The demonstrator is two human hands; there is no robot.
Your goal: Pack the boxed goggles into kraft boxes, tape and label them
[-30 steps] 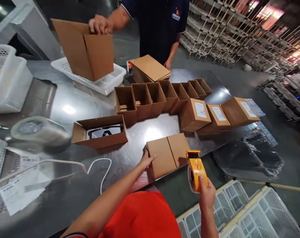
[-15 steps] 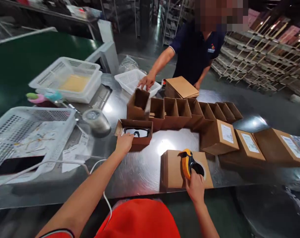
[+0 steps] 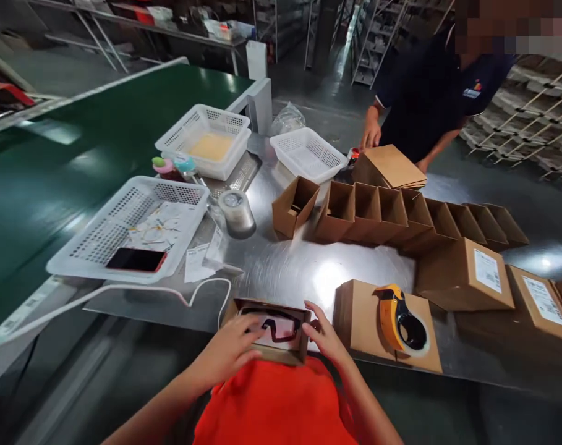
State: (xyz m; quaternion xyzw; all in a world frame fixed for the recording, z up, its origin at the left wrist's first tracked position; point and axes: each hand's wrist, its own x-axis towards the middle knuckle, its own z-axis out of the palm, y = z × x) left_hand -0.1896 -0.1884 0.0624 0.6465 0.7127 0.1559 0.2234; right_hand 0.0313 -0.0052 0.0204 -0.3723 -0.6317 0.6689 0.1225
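A small open cardboard box (image 3: 303, 355) is at the table's front edge, close against my red clothing. Inside it lie dark-framed glasses (image 3: 283, 334) with a large, shield-like lens. My left hand (image 3: 229, 349) reaches over the box's left side, fingers stretched apart above the glasses. At the right wall, my right hand (image 3: 326, 337) has its thumb and fingers spread around the corner; firm contact is unclear. To the right, a yellow-and-black tape dispenser (image 3: 392, 321) rests on a closed carton (image 3: 364, 315), with neither hand on it.
A row of open boxes (image 3: 368, 213) stands behind, with labelled cartons (image 3: 466, 272) at right. White baskets (image 3: 136, 191) hold a phone (image 3: 136, 259) and small items. A tape roll (image 3: 237, 213) and white cable (image 3: 146, 288) are at left. A co-worker (image 3: 429, 105) stands opposite.
The box with the glasses has come toward me to the table's front edge. My right hand has let go of the tape dispenser and moved left to the box. The co-worker's hand has drawn back.
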